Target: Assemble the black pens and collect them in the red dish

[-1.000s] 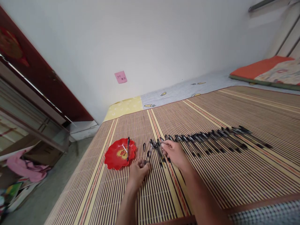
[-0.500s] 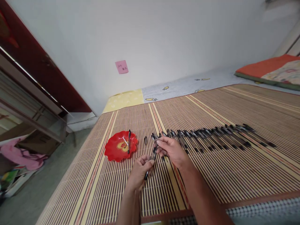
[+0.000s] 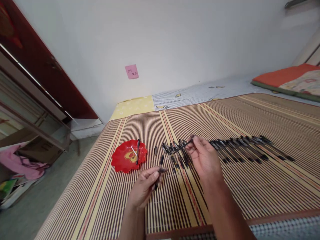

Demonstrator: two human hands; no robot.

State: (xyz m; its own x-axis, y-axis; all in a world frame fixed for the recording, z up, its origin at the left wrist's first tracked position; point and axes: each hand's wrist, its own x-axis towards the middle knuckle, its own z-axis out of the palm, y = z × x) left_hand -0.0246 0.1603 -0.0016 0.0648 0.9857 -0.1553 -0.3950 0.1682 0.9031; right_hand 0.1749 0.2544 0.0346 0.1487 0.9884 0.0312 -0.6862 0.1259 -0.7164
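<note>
Left hand (image 3: 146,187) near side, palm turned in, thumb and fingertips pinching a black-ended pen (image 3: 162,160) that stands tilted, far end up. A small dark piece (image 3: 163,170) sticks out rightward at the same fingertips; too blurred to tell what it is. Right hand (image 3: 203,156) is right of it and a bit farther, wrist bent, thumb and fingertips closed on the far-right end of a thin dark stick (image 3: 181,147). Stick slants down to the near left, its pale tip close to the left-hand pen; can't tell if they touch. Forearms come in from the near edge, hands apart.

Versus half a second ago: hands were close together at one pen; right hand is now away to the right and farther, with the stick stretched between. Left hand is about where it was. Red plate (image 3: 119,160) at left is unchanged, one pen and a white stick (image 3: 134,151) in it.

Loose pens (image 3: 184,159) lie on the striped mat (image 3: 120,206) between and beyond the hands; row of pens (image 3: 253,147) continues right. Small dark cap-like piece (image 3: 155,151) lies right of the plate.
</note>
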